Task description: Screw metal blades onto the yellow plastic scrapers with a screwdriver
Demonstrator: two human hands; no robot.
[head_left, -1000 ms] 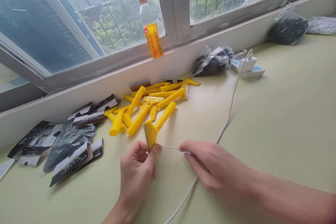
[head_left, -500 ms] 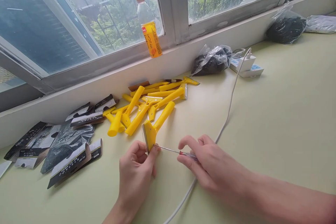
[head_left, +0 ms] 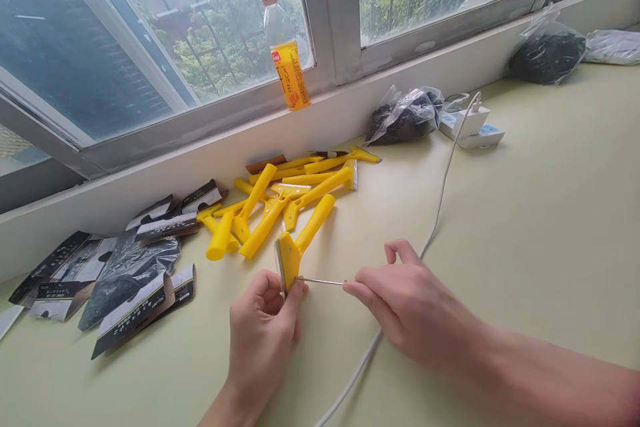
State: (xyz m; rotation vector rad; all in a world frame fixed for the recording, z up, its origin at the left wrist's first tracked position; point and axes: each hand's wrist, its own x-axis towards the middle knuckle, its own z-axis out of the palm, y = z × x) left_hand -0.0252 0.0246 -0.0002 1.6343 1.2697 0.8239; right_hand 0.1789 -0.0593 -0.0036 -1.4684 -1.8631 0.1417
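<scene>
Scraper [head_left: 289, 257] braced by the left hand [head_left: 263, 330], screwdriver [head_left: 323, 281] held level from the right hand [head_left: 407, 300].
The left grip is clamped on the head's near end, seemingly to steady it against the driver; the scraper's handle angles away, leaving the side facing the right hand accessible. The right grip is closed around the driver, whose handle is hidden; its shaft reaches the head beside the left thumb, though the tip's exact seat is unclear. Other yellow scrapers [head_left: 265, 233] lie just beyond on the counter [head_left: 525, 247], apparently kept within reach.
</scene>
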